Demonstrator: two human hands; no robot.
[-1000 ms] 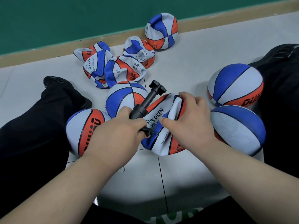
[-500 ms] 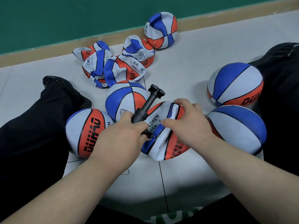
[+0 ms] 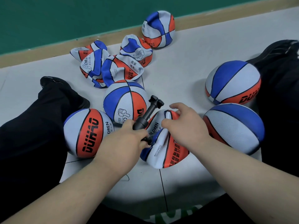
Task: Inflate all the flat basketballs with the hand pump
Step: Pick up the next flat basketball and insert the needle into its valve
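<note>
A flat red, white and blue basketball (image 3: 163,147) lies crumpled on the floor between my hands. My left hand (image 3: 124,139) grips the barrel of the black hand pump (image 3: 146,117), whose handle (image 3: 156,101) points up and away; its lower end sits at the ball under my fingers. My right hand (image 3: 182,126) holds the top fold of the flat ball, thumb and fingers curled over it. Several more flat balls (image 3: 111,68) lie piled near the wall, one (image 3: 159,29) farther back.
Round, full balls surround me: one (image 3: 85,133) at my left, one (image 3: 124,101) behind the pump, two (image 3: 233,83) (image 3: 234,128) at my right. My black-trousered legs (image 3: 32,130) (image 3: 281,88) spread to both sides. A green wall (image 3: 80,16) with a tan baseboard runs along the back.
The flat ball and both hands have shifted slightly nearer to me. My right fingers have lifted and spread a little over the ball's fold. The pump stays in my left hand.
</note>
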